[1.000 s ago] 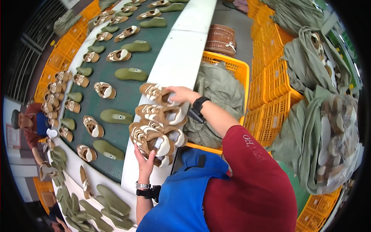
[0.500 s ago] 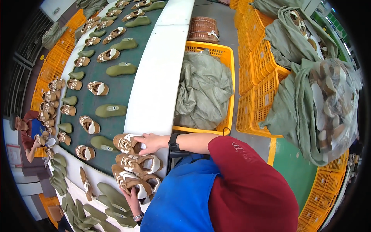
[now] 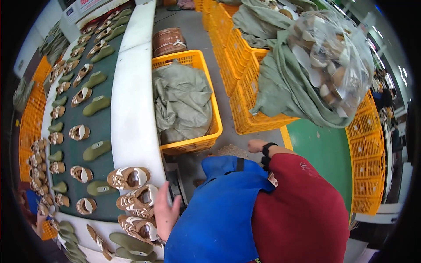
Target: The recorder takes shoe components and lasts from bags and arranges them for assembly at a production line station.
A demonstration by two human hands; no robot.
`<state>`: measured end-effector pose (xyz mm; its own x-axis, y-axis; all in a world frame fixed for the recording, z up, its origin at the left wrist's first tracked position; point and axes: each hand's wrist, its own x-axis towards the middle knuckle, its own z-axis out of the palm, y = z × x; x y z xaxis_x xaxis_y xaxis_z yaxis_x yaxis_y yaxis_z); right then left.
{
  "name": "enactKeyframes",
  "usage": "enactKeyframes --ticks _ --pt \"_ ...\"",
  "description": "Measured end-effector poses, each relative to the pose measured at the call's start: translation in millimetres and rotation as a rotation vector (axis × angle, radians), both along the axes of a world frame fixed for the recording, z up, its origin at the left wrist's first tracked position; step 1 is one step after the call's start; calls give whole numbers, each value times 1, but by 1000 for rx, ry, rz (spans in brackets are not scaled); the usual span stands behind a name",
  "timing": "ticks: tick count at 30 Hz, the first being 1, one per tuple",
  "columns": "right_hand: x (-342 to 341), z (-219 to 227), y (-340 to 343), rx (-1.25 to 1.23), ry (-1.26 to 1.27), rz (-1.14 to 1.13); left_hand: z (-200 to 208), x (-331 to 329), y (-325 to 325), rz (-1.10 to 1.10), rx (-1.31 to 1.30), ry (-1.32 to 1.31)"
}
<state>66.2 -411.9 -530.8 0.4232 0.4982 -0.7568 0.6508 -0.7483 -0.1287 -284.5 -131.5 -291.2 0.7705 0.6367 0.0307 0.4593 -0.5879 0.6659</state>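
My left hand (image 3: 166, 212) is open, thumb and fingers stretched out, just right of a row of brown and white sneakers at the white table edge. The upper sneaker (image 3: 128, 178) lies on its sole, toe to the left. Below it are a middle sneaker (image 3: 136, 200) and a lower sneaker (image 3: 137, 227), close to my left palm. Away from the table, my right hand (image 3: 255, 145) hangs over the floor in front of my blue apron; its fingers are turned down and hidden. Olive-green shoe lasts (image 3: 130, 246) lie below the sneakers.
A dark green belt (image 3: 103, 127) carries rows of sneakers and lasts beside a white ledge (image 3: 133, 105). A yellow crate (image 3: 215, 118) with grey-green cloth stands right of it. Stacked crates (image 3: 245, 98) and a clear bag of shoe parts (image 3: 326, 61) are farther right. A co-worker's arm shows far left.
My right hand has left the upper sneaker and swung right, off the table. My left hand has let go of the lower sneaker. The view has turned to the right.
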Motion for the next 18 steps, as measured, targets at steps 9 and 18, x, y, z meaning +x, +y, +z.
enactKeyframes --ticks 9,18 --pt "-28 62 -96 56 363 -422 5 81 8 -430 -35 271" --pt "84 185 -136 238 457 -56 122 247 57 -702 346 450"
